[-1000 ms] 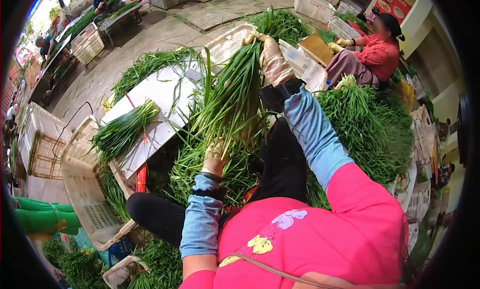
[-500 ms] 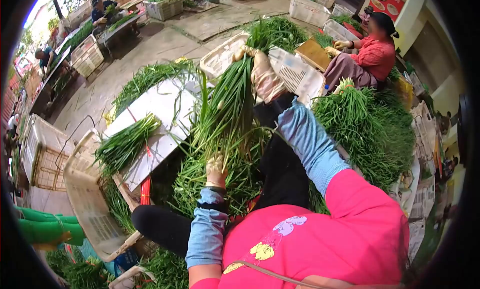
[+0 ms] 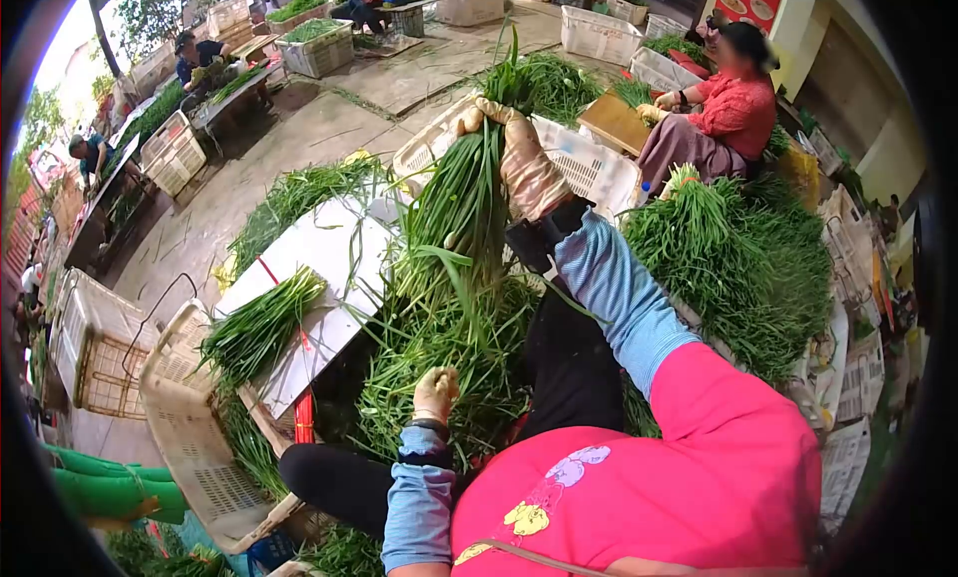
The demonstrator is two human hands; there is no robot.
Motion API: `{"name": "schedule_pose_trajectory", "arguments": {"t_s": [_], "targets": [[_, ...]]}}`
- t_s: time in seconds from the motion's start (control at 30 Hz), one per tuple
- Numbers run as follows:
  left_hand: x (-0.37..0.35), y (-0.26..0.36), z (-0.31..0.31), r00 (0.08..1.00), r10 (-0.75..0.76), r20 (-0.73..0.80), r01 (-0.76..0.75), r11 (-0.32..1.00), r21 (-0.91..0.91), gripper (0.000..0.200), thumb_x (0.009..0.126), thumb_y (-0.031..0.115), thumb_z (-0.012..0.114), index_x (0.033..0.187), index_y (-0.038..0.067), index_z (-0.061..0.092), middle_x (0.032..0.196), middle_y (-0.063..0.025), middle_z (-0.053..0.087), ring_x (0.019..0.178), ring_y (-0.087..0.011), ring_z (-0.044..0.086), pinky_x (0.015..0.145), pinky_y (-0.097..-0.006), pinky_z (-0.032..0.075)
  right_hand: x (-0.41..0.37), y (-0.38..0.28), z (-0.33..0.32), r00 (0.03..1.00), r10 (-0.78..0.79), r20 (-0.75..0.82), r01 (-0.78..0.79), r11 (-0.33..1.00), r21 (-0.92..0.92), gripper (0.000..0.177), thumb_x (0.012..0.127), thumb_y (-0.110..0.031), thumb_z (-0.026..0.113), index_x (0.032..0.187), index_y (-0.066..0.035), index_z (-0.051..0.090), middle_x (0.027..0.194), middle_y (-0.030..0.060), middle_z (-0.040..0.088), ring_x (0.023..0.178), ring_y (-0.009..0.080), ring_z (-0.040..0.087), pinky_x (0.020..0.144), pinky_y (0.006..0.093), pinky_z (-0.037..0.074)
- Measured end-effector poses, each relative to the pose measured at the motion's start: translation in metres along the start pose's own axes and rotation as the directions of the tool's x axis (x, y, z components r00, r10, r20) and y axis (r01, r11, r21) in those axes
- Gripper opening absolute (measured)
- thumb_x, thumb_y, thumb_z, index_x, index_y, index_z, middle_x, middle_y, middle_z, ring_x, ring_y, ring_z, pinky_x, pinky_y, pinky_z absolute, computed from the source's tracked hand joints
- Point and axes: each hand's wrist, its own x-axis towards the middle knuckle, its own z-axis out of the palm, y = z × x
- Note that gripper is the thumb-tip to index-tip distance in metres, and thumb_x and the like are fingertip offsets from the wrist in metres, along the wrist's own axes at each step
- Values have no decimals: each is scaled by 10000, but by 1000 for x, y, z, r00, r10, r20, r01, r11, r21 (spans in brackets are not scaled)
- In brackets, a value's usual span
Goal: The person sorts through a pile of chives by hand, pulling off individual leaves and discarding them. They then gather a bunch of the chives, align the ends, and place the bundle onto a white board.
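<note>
High in front of me, my right hand (image 3: 511, 143), in a pale glove, is closed around a bunch of chives (image 3: 461, 193). Its long green leaves hang below the grip, and a tuft sticks up above the fist. Lower down, my left hand (image 3: 436, 392), also gloved, is curled closed apart from the bunch. Whatever its fingers may hold is hidden. Beneath both hands lies a heap of loose chives (image 3: 439, 347). Left of it, a tied bundle of chives (image 3: 261, 322) rests on a white board (image 3: 339, 248).
A white plastic crate (image 3: 589, 163) stands behind my right hand. At right is a big chive pile (image 3: 738, 258), with a seated person in red (image 3: 733, 108) beyond it. An upright crate (image 3: 190, 407) and red ties (image 3: 304, 417) are at left. Other people work farther back.
My left hand has come away from the lower end of the bunch and dropped slightly toward me. The right hand still grips the chives in nearly the same place. The view has tilted up a little.
</note>
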Motion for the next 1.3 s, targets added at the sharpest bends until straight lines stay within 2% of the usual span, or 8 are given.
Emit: {"name": "schedule_pose_trajectory", "arguments": {"t_s": [0.13,0.27,0.33,0.4,0.7,0.87,0.93,1.3], "targets": [[-2,21,1,932,351,90,-360,866,346,220,829,152,647,1020,41,641,854,-21,632,801,-119,566,728,-254,459,-9,-3,10,997,65,-45,-62,996,56,256,836,-227,562,689,-19,548,697,112,572,655,227,553,643,344,479],[-20,48,1,938,-201,284,251,956,-153,306,860,282,632,1066,55,631,1049,-54,623,920,-138,565,756,-275,468,-15,-10,20,996,3,-86,-2,1000,13,236,835,-209,570,680,-34,539,701,98,570,658,219,554,639,341,489],[-7,24,2,990,127,60,-111,437,893,372,789,178,674,1121,37,584,1074,-156,597,994,-250,566,870,-343,443,-10,-12,15,994,20,-109,-22,1000,-19,234,839,-209,566,680,-40,535,694,91,564,672,219,559,640,339,488],[-6,19,6,832,548,89,-425,525,737,372,738,189,688,1068,45,592,1055,-163,576,990,-314,559,872,-364,449,-5,-12,10,995,-1,-102,-3,999,-39,226,842,-195,557,680,-40,530,683,85,557,681,220,559,645,344,485],[0,92,56,955,244,169,-149,886,-438,660,709,37,743,1292,20,434,1272,-62,478,1150,-177,469,927,-311,425,8,10,1,959,-107,-263,146,981,131,94,787,-44,541,704,-4,523,628,99,532,591,242,527,647,369,483],[39,58,59,945,312,98,-269,912,-309,482,828,73,638,1269,18,450,1223,-60,519,1084,-173,518,927,-301,435,-1,24,22,946,-174,-275,195,979,52,107,797,-78,525,699,-39,512,627,84,530,561,230,511,567,343,468],[86,11,47,804,585,108,-558,677,480,367,891,73,550,1248,27,479,1226,-54,519,1081,-146,521,934,-267,423,-1,29,27,959,-149,-240,170,983,69,115,801,-90,524,697,-47,506,624,84,529,542,225,501,558,341,466],[42,41,50,907,386,-170,-396,918,-26,317,954,256,440,1056,-5,588,955,-80,646,863,-181,595,767,-293,450,2,47,31,949,-109,-296,155,978,139,115,818,-129,499,730,-56,490,614,94,512,496,252,473,485,460,460]]}}
